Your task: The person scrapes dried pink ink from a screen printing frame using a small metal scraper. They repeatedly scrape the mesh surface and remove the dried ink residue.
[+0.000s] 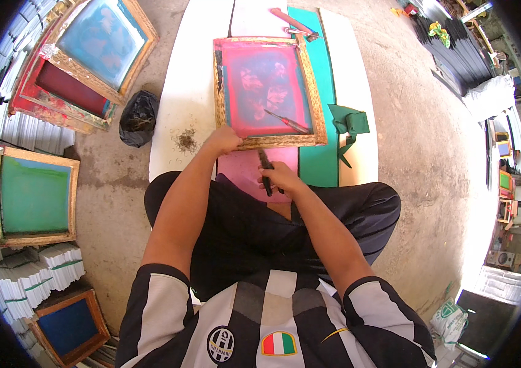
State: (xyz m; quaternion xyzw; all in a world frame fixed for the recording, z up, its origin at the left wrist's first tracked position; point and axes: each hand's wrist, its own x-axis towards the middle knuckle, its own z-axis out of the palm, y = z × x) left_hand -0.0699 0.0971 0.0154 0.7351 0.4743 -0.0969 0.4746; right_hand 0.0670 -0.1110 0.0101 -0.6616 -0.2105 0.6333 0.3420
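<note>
A wooden screen-printing frame (318,119) with pink and blue mesh lies before me. My left hand (225,140) is closed on its near left corner. In my right hand (282,178) are dark-handled pliers (264,161), their jaws pointing at the near wooden edge; whether they grip anything there is too small to tell. A screwdriver (294,125) with a red handle rests across the mesh, its tip toward the upper left. Small dark bits, perhaps pulled staples (185,140), are heaped on the white board left of the frame.
Green fabric scraps (351,121) lie right of the frame, and a long reddish-handled tool (294,23) lies beyond it. A black plastic bag (139,118) stands on the floor at left. More screens (36,193) lean against stacked white sheets (39,270).
</note>
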